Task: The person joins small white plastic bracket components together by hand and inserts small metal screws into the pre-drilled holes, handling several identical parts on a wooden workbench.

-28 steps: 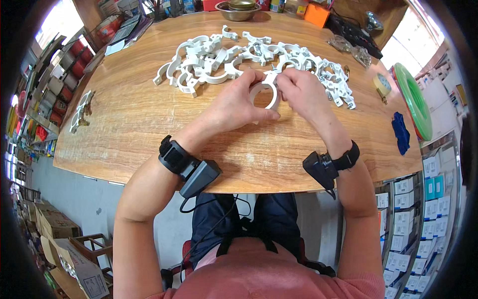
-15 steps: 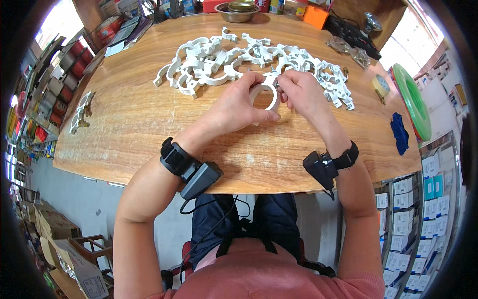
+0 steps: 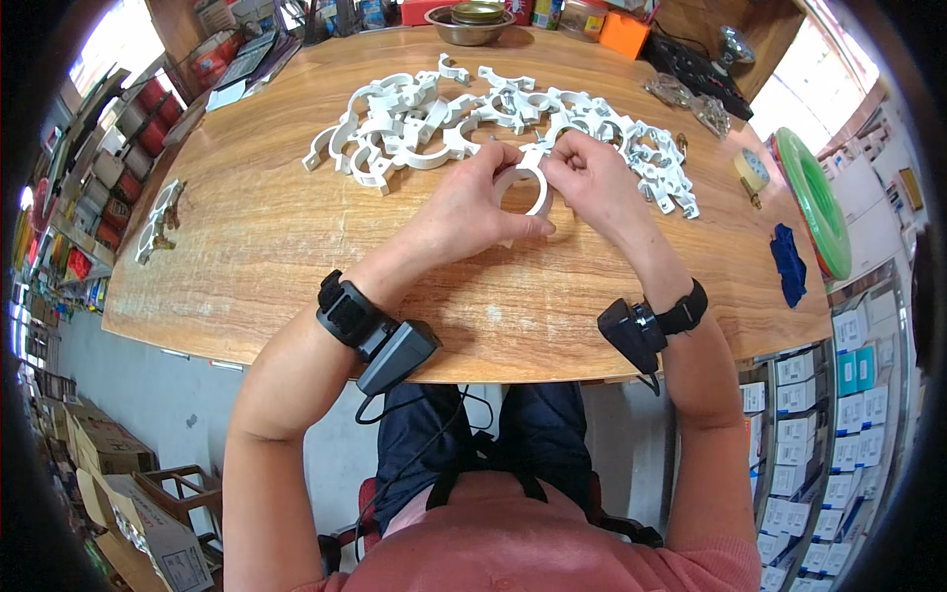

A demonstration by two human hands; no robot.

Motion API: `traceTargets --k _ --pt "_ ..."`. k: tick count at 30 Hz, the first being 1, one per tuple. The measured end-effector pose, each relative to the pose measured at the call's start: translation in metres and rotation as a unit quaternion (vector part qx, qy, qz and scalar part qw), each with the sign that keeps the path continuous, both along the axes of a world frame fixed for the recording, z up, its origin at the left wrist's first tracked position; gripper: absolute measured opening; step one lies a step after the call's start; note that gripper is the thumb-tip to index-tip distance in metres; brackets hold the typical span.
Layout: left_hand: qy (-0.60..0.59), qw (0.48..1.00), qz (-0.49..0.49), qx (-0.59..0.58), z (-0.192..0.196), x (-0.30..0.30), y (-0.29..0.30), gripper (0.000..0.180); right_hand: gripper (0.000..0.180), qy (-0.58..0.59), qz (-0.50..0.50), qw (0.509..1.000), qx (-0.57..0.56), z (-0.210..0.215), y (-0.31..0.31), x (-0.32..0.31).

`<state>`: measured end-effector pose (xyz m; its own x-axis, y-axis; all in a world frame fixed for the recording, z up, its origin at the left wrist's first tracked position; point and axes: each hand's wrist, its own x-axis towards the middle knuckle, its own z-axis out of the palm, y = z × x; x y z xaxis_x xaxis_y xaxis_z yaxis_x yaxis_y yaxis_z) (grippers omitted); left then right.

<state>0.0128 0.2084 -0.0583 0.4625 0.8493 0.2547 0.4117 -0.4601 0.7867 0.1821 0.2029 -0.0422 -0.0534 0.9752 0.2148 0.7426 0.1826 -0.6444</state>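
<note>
A white plastic pipe clamp [image 3: 544,200] is held over the table, its round opening facing up toward me. My left hand [image 3: 459,205] is closed round its left side, with the thumb along the near edge and the fingers at the top. My right hand [image 3: 595,189] pinches at the clamp's upper right, by its joining tabs. What lies between those fingertips is hidden. Just beyond both hands spreads a heap of white pipe clamps [image 3: 431,161], larger ones at left and smaller clamps [image 3: 671,185] at right.
The wooden table [image 3: 395,296] carries a pair of joined clamps [image 3: 158,225] at far left. At right are a tape roll [image 3: 752,170], a blue cloth [image 3: 788,264] and green rings [image 3: 817,202]. A metal bowl [image 3: 469,32] stands at the back, and plastic bags [image 3: 708,113] lie far right.
My right hand has shifted slightly left and up, its fingertips closer against the clamp's tabs. A small metal piece that showed at its fingertips is now covered. My left hand keeps its hold.
</note>
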Motion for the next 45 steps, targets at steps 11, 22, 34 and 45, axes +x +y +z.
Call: traceTargets --k 11,22,34,45 --pt "0.004 1.000 -0.010 -0.016 0.000 0.000 -0.002 0.075 0.031 0.064 0.018 0.997 -0.043 -0.002 0.006 0.005" --pt "-0.007 1.000 -0.014 -0.020 -0.002 0.000 -0.001 0.076 0.029 0.135 0.037 0.985 -0.101 0.000 0.005 0.003" --pt "0.004 1.000 -0.006 -0.013 -0.002 -0.001 0.000 0.078 0.026 0.123 0.038 0.986 -0.107 -0.001 0.004 0.002" --pt "-0.077 0.992 -0.039 -0.088 -0.009 -0.006 0.010 0.076 0.014 0.074 0.125 0.988 0.054 0.006 -0.001 0.006"
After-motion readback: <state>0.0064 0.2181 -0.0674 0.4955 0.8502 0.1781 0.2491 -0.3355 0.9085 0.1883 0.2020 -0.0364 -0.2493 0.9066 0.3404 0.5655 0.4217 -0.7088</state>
